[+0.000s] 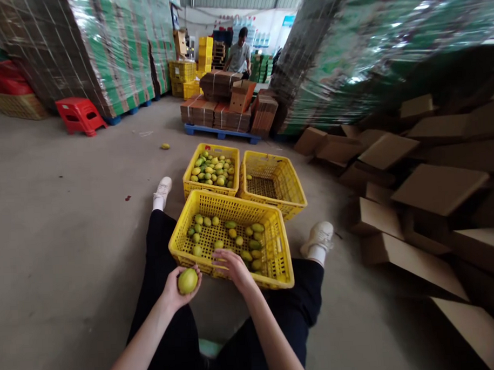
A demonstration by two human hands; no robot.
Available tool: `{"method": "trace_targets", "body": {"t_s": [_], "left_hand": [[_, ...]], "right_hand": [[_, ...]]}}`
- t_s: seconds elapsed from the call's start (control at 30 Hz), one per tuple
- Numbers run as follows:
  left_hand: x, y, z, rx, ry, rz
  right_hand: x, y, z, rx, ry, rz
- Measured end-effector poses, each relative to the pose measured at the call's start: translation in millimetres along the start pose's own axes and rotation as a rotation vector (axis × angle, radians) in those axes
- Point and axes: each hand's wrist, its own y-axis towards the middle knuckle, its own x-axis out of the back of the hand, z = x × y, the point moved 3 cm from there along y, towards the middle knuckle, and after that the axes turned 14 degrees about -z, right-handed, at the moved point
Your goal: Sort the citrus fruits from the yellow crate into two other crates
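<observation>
My left hand cups a yellow-green oval fruit, a lemon or small mango by its look, just before the near rim of a yellow plastic crate. Over that rim, my right hand reaches with its fingers stretched apart and nothing visible in them. Inside the crate, several similar fruits lie on the left, and others, some longer and greener, lie to the right. Behind it, a second crate is well filled with such fruit. Beside that stands a third crate with one small fruit visible.
Loose cardboard boxes pile up on the right. A single fruit lies on the floor near a red stool. Flattened cartons rest on a blue pallet, with a person behind. Wrapped stacks flank both sides.
</observation>
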Motion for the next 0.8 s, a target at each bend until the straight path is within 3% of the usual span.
{"method": "trace_targets", "body": {"t_s": [0.17,0.3,0.47,0.57,0.67,0.8], "left_hand": [[-7,0,11,0.039,0.11,0.038],[-4,9,30,0.099,0.317,0.013],[24,28,60,0.328,0.756,-0.064],[18,27,69,0.441,0.935,-0.018],[-36,16,67,0.316,1.007,0.094],[-175,-3,47,-0.064,0.72,0.314]], "right_hand": [[54,-37,-39,0.075,0.093,-0.173],[85,-71,-78,0.097,0.16,-0.335],[103,-100,-106,0.057,0.236,-0.44],[106,-105,-102,0.083,0.252,-0.441],[110,-104,-88,0.144,0.228,-0.415],[119,-101,-67,0.229,0.196,-0.433]]}}
